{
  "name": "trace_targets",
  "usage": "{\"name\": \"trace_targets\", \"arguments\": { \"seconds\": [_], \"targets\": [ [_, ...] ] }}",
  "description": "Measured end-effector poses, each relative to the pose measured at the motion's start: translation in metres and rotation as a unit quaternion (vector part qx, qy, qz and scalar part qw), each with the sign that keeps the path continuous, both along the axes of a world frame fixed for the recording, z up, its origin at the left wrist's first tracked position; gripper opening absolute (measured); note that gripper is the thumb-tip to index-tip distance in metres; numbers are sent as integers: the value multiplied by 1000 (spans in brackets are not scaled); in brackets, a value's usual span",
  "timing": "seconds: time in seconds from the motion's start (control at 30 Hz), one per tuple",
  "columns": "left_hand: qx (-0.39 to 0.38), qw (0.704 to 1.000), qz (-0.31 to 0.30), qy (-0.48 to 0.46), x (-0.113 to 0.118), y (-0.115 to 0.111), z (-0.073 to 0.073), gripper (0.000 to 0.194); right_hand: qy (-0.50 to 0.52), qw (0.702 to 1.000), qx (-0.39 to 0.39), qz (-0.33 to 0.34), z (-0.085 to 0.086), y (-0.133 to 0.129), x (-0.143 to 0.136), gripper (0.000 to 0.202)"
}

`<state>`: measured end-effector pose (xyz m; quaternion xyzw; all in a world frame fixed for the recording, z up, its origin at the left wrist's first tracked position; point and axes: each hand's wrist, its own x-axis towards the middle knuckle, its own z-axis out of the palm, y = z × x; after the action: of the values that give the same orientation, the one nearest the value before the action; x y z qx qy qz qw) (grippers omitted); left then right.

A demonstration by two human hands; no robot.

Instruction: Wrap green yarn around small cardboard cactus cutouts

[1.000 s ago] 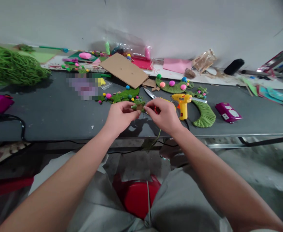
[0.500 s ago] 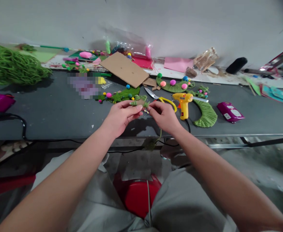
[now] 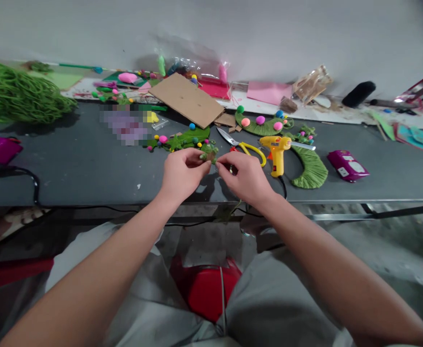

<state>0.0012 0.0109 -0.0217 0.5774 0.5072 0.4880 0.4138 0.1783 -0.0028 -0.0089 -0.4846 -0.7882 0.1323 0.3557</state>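
Just above the table's front half, my left hand pinches a small piece of brown cardboard partly wrapped in green yarn. My right hand is closed at the right edge of that piece, thumb and forefinger pressed together on the yarn. A strand hangs below this hand, past the table edge. Beyond my fingers lies a green felt crescent with coloured pom-poms. Scissors with yellow handles lie behind my right hand. To their right is a yellow glue gun.
A green yarn-wrapped crescent and a purple packet lie at the right. Another crescent with pom-poms and a cardboard sheet are farther back. A heap of green yarn sits at the far left, above a black cable.
The wrapped piece has been turned between my fingers and now looks more upright. My left fingers have drawn in closer around it, and my right hand has shifted slightly left.
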Motion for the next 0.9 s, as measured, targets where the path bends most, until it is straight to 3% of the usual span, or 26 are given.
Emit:
{"name": "trace_targets", "arguments": {
  "seconds": [0.2,0.47,0.73,0.9],
  "targets": [
    [-25,999,-16,-14,0,1,3,16,-33,999,27,-19,1,6,8,17],
    [-107,986,-46,-116,-2,0,8,27,11,1000,9,-24,1,9,14,16],
    [-163,953,-64,-249,-4,7,10,24,161,981,-111,-17,-9,19,3,20],
    [-137,964,-3,-229,-2,9,6,22,174,969,-173,23,-14,12,-9,23]
  ]
}}
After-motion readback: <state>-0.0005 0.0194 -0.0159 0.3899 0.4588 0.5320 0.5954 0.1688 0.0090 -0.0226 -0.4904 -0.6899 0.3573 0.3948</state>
